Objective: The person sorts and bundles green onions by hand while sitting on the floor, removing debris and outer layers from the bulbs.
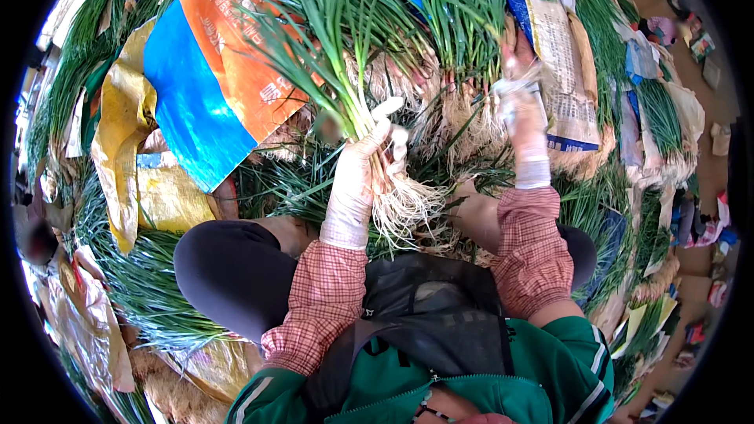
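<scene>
My left hand [355,169], its thumb and a finger wrapped in white, is closed around the lower stems of a bunch of green garlic [352,102]. The long flat leaves fan up and to the left, and pale stringy roots [408,208] hang below the hand. My right hand [522,106], also with white on it, reaches forward to the right. Motion smears its fingers, so what they hold, if anything, does not show. It is beside the pinkish stem bases of a laid-out row of green garlic [463,71].
A blue and orange sheet [200,86] and a yellow woven sack [126,141] cover heaps on the left. On the right, a printed white sack [561,71] lies over more bundles. Loose leaves [283,180] lie between my bent knees. Scattered goods line the brown floor [695,0] at far right.
</scene>
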Available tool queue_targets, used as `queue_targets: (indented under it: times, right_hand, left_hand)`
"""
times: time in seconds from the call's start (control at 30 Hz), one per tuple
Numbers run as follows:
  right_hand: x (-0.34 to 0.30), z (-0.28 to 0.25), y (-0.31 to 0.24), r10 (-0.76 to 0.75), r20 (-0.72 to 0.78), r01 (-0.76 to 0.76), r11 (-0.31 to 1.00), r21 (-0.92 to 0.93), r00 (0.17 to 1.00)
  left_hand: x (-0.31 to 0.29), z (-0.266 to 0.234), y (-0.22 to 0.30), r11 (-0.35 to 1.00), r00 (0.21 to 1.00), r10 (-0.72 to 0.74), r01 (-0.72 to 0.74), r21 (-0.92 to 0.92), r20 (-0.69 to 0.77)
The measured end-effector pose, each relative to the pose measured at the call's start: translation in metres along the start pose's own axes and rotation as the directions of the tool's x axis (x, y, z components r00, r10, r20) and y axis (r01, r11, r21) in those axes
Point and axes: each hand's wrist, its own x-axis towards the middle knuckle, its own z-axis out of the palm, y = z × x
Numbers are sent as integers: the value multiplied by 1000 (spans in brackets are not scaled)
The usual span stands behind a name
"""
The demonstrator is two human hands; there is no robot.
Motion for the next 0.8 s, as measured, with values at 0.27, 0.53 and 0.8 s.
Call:
queue_targets:
  times: [0.27, 0.53, 0.8]
  right_hand:
    - [-76, 19, 32, 39, 9, -36, 969, -244, 999]
    - [-117, 75, 13, 48, 289, 5, 984, -180, 956]
    - [-119, 44, 67, 214, 204, -292, 571, 767, 955]
  left_hand:
    - [3, -14, 1, 995, 997, 38, -45, 86, 72]
    - [17, -24, -24, 942, 989, -37, 83, 324, -145]
    - [17, -26, -28, 962, 995, -91, 98, 253, -39]
